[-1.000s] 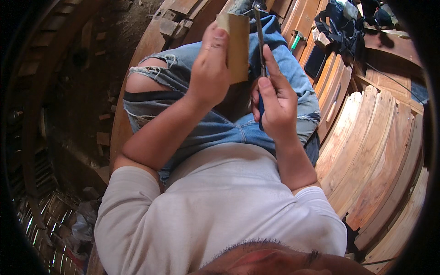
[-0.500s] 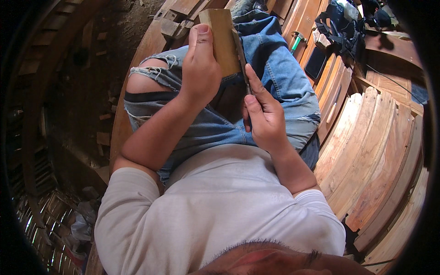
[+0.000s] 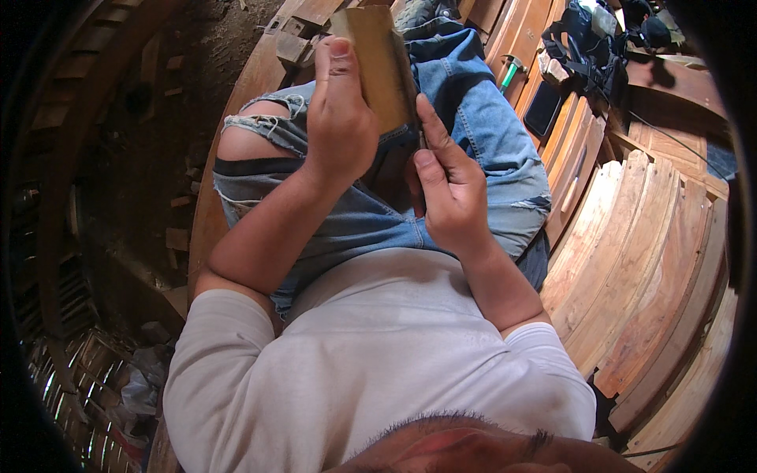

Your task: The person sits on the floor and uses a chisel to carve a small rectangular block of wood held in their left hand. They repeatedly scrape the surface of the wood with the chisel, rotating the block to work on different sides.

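Over the lap (image 3: 473,102), left fingers (image 3: 341,65) clasp a yellowish block (image 3: 382,72); right fingers (image 3: 430,172), forefinger (image 3: 439,132) extended, grip a slim tool (image 3: 421,141).

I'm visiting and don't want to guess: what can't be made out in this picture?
All in the head view:
Slim dark metal tool: its handle, mostly hidden in the right hand.
Left hand: most fingers, hidden behind the tan rectangular block.
Outermost pale wooden slat: one end, cut off by the dark round rim.
Black strapped bundle: contents, too shadowed and small.
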`<state>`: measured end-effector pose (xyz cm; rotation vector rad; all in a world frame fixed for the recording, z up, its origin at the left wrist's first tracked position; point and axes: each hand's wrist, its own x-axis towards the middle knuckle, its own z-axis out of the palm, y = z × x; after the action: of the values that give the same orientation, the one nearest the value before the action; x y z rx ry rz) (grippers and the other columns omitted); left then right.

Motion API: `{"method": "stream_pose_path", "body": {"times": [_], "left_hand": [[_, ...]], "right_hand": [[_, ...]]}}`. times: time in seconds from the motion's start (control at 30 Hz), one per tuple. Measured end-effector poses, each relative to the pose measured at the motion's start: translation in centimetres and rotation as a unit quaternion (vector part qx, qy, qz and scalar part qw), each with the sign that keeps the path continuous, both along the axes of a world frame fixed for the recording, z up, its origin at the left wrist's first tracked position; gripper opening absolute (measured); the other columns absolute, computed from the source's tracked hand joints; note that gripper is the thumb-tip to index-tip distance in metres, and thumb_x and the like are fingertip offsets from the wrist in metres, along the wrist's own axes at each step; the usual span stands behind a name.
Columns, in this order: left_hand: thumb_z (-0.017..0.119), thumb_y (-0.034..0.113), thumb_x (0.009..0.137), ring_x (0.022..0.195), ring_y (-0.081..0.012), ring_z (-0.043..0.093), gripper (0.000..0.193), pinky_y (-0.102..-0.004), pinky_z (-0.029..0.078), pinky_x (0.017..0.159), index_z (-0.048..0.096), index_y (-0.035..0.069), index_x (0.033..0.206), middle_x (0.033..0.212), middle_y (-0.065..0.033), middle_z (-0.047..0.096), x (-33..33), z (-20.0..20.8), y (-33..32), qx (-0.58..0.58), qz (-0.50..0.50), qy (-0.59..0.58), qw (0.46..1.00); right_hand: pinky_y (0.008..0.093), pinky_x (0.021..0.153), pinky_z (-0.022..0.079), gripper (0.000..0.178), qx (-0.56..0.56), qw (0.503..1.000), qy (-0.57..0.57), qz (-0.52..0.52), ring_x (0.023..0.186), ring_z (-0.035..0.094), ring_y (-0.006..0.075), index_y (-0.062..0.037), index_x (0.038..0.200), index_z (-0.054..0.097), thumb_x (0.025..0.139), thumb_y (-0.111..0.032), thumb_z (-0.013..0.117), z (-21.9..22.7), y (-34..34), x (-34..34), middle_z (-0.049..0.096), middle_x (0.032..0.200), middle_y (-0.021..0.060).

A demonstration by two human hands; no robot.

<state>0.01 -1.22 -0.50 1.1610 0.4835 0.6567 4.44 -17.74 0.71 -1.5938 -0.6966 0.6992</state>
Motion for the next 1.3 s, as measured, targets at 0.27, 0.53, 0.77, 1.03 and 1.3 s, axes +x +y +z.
{"method": "stream_pose_path", "body": {"times": [0.27,0.53,0.77,1.03,1.3], "left_hand": [[0.022,0.050,0.113,0.099,-0.0162,0.066,0.062,-0.0303,0.055,0.089,0.057,0.001,0.129,0.111,-0.0122,0.067,-0.3,0.1,-0.1,0.001,-0.035,0.019,0.999],[0.023,0.043,0.114,0.091,-0.0204,0.069,0.055,-0.0313,0.057,0.085,0.057,0.002,0.127,0.100,-0.0117,0.067,-0.2,0.6,-1.4,-0.008,-0.026,-0.023,0.999],[0.026,0.041,0.114,0.099,-0.0203,0.069,0.052,-0.0308,0.057,0.086,0.055,0.001,0.130,0.108,-0.0114,0.068,0.1,-1.5,1.3,-0.157,-0.049,-0.139,0.977],[0.028,0.040,0.114,0.104,-0.0204,0.069,0.050,-0.0338,0.056,0.091,0.054,0.002,0.134,0.115,-0.0108,0.067,0.4,-0.3,1.1,-0.158,-0.010,-0.089,0.983],[0.024,0.045,0.114,0.099,-0.0178,0.067,0.057,-0.0314,0.055,0.089,0.056,0.002,0.132,0.113,-0.0115,0.068,0.1,-0.7,-0.6,-0.082,-0.022,-0.041,0.996]], "right_hand": [[0.0182,0.050,0.034,0.051,0.024,0.999,-0.025,0.002,0.053,0.039,0.0014,-0.0129,0.158,0.042,0.107,-0.009,0.045,-0.1,0.5,0.2,0.049,0.067,-0.0061],[0.0181,0.050,0.038,0.051,0.041,0.998,0.038,-0.002,0.057,0.044,0.0024,-0.0139,0.159,0.040,0.108,-0.013,0.044,1.4,1.1,1.1,0.053,0.074,-0.0034],[0.0180,0.050,0.040,0.054,0.023,0.998,0.049,0.040,0.055,0.041,0.0030,-0.0149,0.162,0.035,0.109,-0.012,0.043,0.9,-0.6,-0.2,0.049,0.070,-0.0026],[0.0181,0.049,0.039,0.053,-0.006,0.998,0.046,0.039,0.054,0.040,0.0026,-0.0150,0.161,0.037,0.108,-0.011,0.043,0.4,-0.7,-0.5,0.048,0.070,-0.0030],[0.0215,0.060,0.040,0.056,-0.019,0.999,0.047,0.015,0.062,0.043,0.0047,-0.0144,0.159,0.041,0.105,-0.007,0.049,1.2,-0.3,0.3,0.049,0.071,-0.0037]]}}
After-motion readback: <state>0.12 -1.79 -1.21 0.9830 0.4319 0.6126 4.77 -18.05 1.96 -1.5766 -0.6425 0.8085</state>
